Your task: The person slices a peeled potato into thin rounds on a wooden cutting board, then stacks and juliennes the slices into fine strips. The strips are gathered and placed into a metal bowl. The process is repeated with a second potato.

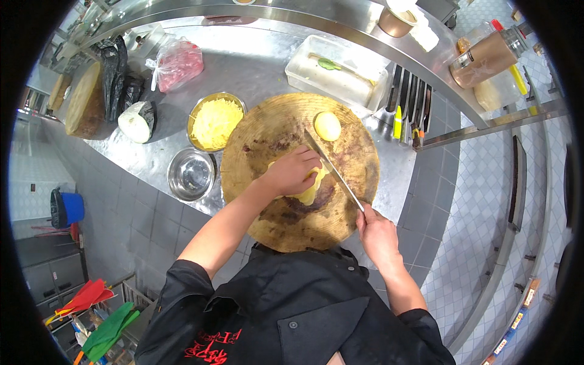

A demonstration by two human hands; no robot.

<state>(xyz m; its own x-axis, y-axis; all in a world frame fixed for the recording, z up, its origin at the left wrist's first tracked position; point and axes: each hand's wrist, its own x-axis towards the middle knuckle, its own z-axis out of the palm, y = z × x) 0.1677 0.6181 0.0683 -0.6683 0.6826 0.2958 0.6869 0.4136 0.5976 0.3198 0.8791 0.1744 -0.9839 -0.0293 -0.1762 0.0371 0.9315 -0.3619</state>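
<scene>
On a round wooden chopping block (255, 132), my left hand (295, 172) lies over thin, pale yellow slices (309, 195), which look like potato, and partly hides them. My right hand (378, 230) is closed round the handle of a kitchen knife (338, 175). Its blade slants across the block just right of my left fingers, seen nearly edge-on. A whole peeled potato (327, 126) rests near the block's far edge. Left of the block, a metal bowl holds yellow shreds (218, 122), and nearer me stands a metal bowl (190, 174) with little or nothing in it.
Beyond the block is a clear plastic tub (301, 77) with a green leaf. Several knives (410, 102) stand in a rack at right. A tied bag of reddish food (180, 66), a pale cut vegetable (136, 122) and another wooden block (84, 102) are at left. A metal shelf edge (365, 32) crosses the far side.
</scene>
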